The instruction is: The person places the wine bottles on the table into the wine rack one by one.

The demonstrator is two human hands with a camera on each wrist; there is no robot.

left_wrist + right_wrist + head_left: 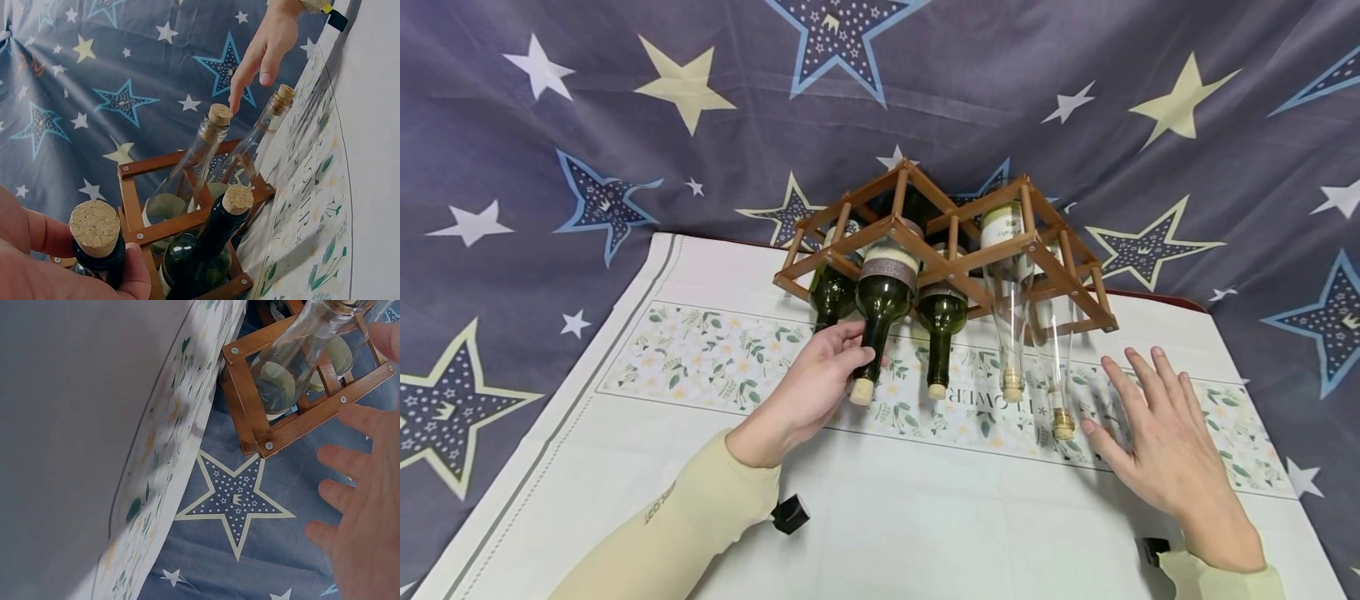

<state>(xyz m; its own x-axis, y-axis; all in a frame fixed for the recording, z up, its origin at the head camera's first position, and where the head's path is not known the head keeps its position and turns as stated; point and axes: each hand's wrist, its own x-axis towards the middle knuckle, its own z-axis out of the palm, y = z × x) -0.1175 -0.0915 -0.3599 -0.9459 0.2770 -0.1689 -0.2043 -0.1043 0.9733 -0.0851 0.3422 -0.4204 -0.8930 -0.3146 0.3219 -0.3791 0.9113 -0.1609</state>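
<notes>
A brown wooden wine rack (917,246) holds several corked bottles, necks toward me. My left hand (812,383) grips the neck of a dark green wine bottle (883,298) lying in the rack's upper left cell. Thumb and fingers close around the neck just behind its cork (95,226) in the left wrist view. Green bottles flank it, one (832,292) to the left and one (942,314) to the right. My right hand (1172,446), fingers spread and holding nothing, hovers to the right of a clear bottle (1056,358). Another clear bottle (1009,308) lies beside that one.
The rack stands at the back of a table under a white cloth (955,525) with a floral band (700,354). Right behind it hangs a dark curtain (1000,100) printed with stars. Black wrist-camera pieces (791,514) sit by both sleeves.
</notes>
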